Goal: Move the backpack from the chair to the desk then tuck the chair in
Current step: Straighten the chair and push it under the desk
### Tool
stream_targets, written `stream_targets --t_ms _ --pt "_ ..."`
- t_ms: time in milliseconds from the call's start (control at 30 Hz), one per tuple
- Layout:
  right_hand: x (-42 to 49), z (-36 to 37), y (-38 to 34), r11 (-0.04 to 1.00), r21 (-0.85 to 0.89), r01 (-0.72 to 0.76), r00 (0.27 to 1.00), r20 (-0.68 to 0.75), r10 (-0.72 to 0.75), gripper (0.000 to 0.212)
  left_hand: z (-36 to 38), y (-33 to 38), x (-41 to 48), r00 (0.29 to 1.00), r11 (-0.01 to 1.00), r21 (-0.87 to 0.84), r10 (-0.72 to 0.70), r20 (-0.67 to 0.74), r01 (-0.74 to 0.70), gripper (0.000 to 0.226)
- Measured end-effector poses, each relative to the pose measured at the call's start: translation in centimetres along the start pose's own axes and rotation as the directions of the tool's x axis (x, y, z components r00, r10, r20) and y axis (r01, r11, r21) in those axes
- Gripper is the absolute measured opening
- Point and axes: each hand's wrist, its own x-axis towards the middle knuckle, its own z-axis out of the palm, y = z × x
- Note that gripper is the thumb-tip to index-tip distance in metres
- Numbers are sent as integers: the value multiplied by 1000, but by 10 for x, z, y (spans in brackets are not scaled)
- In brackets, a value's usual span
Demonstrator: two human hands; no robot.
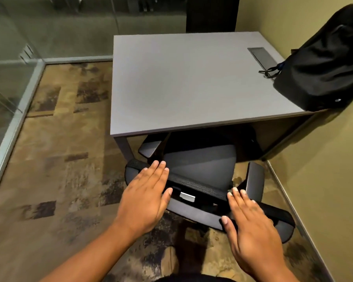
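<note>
The backpack [322, 64] sits at the desk's [181, 82] right edge; the chair [200, 171] lies straight ahead, seat partly under; left hand [145, 200] and right hand [253, 226] flat, fingers spread, on its backrest, gripping nothing.

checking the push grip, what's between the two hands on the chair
In the head view, the chair's black backrest top rim runs between the left hand and right hand, with a small silver tab just below it; nothing else.

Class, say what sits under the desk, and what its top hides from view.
Under the desk, the office chair's seat front and one armrest show. The desktop hides the seat's far edge.
</note>
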Motion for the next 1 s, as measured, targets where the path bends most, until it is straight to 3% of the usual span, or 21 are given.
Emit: stream_targets --t_ms 367,1000 --pt "6 -2 2 1000 -25 13 995 -95 -16 55 -3 5 7 1000 1000 -16 -1 -23 1 56" --pt "46 -9 61 993 -53 108 981 -158 -115 50 7 42 38 998 999 -34 -30 -54 28 55"
